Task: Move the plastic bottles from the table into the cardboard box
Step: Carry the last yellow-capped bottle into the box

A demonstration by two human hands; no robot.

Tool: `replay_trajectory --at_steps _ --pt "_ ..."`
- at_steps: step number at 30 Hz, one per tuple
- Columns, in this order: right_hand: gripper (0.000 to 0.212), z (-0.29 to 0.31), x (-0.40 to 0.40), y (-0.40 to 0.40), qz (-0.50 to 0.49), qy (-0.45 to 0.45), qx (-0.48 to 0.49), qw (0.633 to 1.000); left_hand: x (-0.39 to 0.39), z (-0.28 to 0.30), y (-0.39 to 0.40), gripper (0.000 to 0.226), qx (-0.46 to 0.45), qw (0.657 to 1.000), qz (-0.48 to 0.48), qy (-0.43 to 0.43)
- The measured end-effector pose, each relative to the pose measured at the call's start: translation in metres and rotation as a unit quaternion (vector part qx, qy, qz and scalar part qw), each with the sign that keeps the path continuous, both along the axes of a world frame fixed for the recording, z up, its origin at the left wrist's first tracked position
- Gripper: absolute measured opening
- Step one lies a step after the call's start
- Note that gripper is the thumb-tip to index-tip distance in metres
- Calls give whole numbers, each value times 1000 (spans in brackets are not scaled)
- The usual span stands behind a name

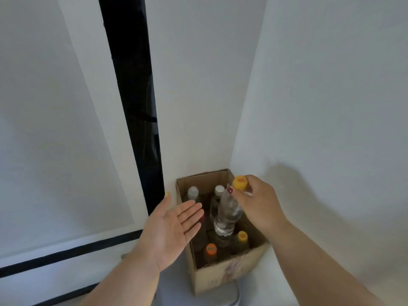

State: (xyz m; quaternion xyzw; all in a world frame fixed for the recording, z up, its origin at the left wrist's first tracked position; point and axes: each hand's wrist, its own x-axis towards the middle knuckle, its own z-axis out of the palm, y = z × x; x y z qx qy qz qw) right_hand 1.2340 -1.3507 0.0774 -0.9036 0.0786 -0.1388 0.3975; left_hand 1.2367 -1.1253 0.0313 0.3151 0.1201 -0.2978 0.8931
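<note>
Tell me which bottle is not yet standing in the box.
The clear bottle with the yellow cap, held by its neck in the right hand above the cardboard box. The white-capped, orange-capped and other yellow-capped bottles already stand inside.

The cardboard box (223, 276) sits tight in a corner, with one white wall (198, 85) just behind it and another white wall (331, 107) along its right side, so entry is only from above, the left or the near side. Inside, four capped bottles stand upright: two white-capped at the back (193, 192) (219, 190), an orange-capped one (211, 250) and a yellow-capped one (242, 236) at the front. The middle of the box is taken by the clear bottle (227, 214) hanging from the right hand (258, 204). The left hand (172, 228), palm open, covers the box's left rim. A dark vertical gap (134, 107) runs left of the box.
</note>
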Motion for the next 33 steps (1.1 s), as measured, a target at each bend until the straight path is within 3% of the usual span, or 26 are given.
replay_trajectory --at_steps 9,18,33 --pt "8 -105 39 -6 112 170 -52 978 38 -31 -22 80 -34 999 15 29" --pt "17 -146 39 -11 153 273 -176 933 43 -55 -22 80 -41 997 49 53" --pt "22 -156 42 -10 191 284 -236 909 42 -70 -16 78 -45 995 67 59"
